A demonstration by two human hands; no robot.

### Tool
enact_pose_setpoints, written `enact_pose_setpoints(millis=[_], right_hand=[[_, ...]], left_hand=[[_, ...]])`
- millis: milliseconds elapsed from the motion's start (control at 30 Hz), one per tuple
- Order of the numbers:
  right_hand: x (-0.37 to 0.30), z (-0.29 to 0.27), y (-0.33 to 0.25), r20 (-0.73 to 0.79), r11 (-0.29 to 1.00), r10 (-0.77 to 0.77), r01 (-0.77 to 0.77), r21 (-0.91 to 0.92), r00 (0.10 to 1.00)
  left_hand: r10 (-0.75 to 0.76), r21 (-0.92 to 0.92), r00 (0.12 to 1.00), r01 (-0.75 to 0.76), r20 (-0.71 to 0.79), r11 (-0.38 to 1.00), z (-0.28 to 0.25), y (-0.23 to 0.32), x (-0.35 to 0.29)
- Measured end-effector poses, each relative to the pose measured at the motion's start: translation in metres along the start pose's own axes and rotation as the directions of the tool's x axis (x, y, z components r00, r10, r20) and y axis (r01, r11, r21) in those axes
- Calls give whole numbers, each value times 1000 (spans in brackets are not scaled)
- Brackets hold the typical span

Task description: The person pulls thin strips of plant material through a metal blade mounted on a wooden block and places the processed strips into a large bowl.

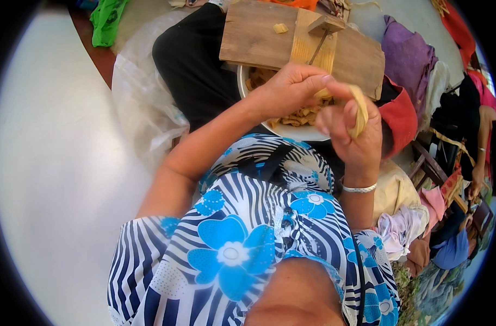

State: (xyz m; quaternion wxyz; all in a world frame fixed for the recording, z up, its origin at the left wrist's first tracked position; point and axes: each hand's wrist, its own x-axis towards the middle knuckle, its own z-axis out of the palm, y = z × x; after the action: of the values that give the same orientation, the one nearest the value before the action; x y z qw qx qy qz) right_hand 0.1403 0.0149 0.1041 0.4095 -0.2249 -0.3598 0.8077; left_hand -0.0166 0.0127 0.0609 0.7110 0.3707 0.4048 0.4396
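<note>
Head view: two bare hands meeting over a bowl. The right hand (359, 122) has its fingers curled, partly closed about a pale yellow, flat, curved strip (361, 111). The left hand (298, 89) reaches across, thumb and forefinger together beside the right fingertips; whether it pinches a strip end cannot be told. Key relation: the strip lies at the right hand, the nearer of the two, and to the right of the left fingertips; its long axis runs away from the body, bowed outward, crossing the line between the hands. Beneath both hands, a round white bowl (305, 134) contains yellow-brown folded pieces (298, 118). Just beyond the hands lies a flat brown wooden board (256, 35), bearing a small wooden block (327, 24) with a thin metal rod (318, 50). Right of the right hand, red cloth (398, 115).
</note>
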Motion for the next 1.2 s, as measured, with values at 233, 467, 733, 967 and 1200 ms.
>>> enact_pose_setpoints(millis=[233, 467, 733, 967, 1200], right_hand=[[26, -60, 37, -114, 325, -506, 67, -943, 855], [20, -73, 38, -11, -27, -423, -25, -999, 906], [3, -87, 67, -412, 933, 280, -348, -97, 867], [3, -69, 55, -355, 932, 159, -259, -255, 921], [11, -71, 42, -269, 645, -462, 112, -756, 845]], left_hand=[[120, -52, 993, -120, -4, 991, 21, -22, 15], [137, 438, 989, -102, -48, 893, -3, -48, 17], [655, 903, 747, -353, 114, 246, -1, -71, 13], [597, 748, 801, -370, -43, 550, 16, -54, 7], [212, 631, 958, -44, -194, 774, 13, -36, 21]])
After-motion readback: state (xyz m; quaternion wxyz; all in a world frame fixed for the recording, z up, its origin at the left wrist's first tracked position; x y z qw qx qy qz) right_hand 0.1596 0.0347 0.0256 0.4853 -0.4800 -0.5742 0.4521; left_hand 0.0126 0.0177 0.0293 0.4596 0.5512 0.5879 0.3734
